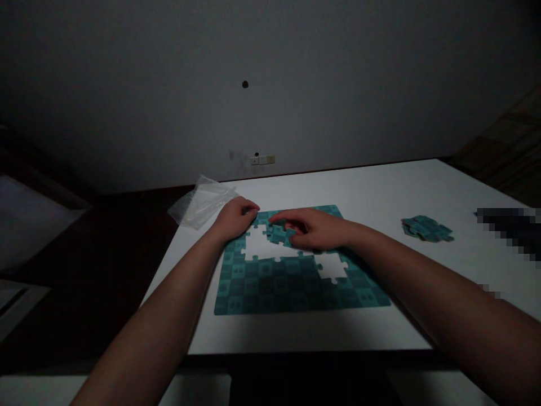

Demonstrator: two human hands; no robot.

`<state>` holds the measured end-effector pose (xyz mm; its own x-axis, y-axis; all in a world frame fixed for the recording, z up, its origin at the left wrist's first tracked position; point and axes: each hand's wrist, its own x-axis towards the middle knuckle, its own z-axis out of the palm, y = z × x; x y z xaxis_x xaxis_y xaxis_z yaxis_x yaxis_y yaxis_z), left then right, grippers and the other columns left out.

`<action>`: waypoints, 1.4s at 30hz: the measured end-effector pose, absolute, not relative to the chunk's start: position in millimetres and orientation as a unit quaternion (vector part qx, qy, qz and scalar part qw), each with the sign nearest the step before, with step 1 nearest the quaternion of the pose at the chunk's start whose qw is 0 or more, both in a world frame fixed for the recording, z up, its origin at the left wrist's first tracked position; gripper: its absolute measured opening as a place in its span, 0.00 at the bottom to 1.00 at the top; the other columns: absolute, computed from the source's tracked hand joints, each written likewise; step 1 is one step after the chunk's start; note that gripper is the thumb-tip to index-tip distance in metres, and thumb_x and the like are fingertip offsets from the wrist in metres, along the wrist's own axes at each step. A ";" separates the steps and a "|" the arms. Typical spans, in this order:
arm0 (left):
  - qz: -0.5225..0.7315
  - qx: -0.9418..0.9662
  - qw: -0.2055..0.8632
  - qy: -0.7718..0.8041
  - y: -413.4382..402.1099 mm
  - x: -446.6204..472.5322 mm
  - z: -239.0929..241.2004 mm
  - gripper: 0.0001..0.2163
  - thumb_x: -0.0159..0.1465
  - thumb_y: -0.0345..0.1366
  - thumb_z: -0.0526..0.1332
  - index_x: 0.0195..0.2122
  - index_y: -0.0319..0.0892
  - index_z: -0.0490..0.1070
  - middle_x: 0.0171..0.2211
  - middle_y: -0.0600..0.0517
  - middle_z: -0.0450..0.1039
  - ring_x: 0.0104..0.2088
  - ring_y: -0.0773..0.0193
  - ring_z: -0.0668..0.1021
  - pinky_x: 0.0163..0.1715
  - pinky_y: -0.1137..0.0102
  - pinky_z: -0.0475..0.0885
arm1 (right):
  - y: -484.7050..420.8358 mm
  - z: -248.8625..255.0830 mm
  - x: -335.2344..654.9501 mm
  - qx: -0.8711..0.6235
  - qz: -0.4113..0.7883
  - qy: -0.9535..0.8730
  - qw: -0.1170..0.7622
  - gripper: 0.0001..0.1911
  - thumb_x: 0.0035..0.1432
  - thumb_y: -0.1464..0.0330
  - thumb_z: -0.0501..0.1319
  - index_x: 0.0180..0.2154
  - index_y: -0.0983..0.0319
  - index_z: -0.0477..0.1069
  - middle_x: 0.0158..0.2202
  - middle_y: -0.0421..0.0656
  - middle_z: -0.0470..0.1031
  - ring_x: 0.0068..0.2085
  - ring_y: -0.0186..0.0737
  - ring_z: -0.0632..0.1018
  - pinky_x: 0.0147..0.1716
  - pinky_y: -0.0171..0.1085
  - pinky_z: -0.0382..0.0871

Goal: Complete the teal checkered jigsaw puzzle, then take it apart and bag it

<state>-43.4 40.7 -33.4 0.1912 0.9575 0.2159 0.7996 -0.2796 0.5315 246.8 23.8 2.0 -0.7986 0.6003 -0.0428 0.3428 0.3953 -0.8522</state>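
Note:
A teal checkered jigsaw puzzle lies on the white table, partly assembled, with white gaps in its upper left and right parts. Loosely curled, my left hand rests at the puzzle's upper left edge with a gap between thumb and index finger; the other fingers are hidden. My right hand reaches over the upper middle of the puzzle. Between its index finger and thumb is a teal puzzle piece, beside the larger white gap. Whether that piece touches the surface below is unclear.
A small pile of loose puzzle pieces lies on the table to the right. Clear plastic bags overhang its left edge. Behind stands a grey wall with sockets. A dark, pixelated object is at far right.

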 end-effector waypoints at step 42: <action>0.336 0.797 0.265 0.426 9.1 -18.9 -0.1 0.14 0.69 0.46 0.64 0.34 0.43 0.82 0.33 0.49 0.83 0.35 0.58 0.81 0.40 0.64 0.73 | 29.4 -3.7 236.3 -0.373 0.597 -0.631 0.327 0.12 0.64 0.60 0.71 0.33 0.58 0.73 0.35 0.49 0.88 0.35 0.41 0.85 0.33 0.37 0.74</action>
<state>-18.9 9.1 -0.1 0.4109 0.8575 0.3095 0.5022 -0.4963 0.7081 236.3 29.4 -3.7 -0.5073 0.8612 -0.0326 0.0801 0.0095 -0.9967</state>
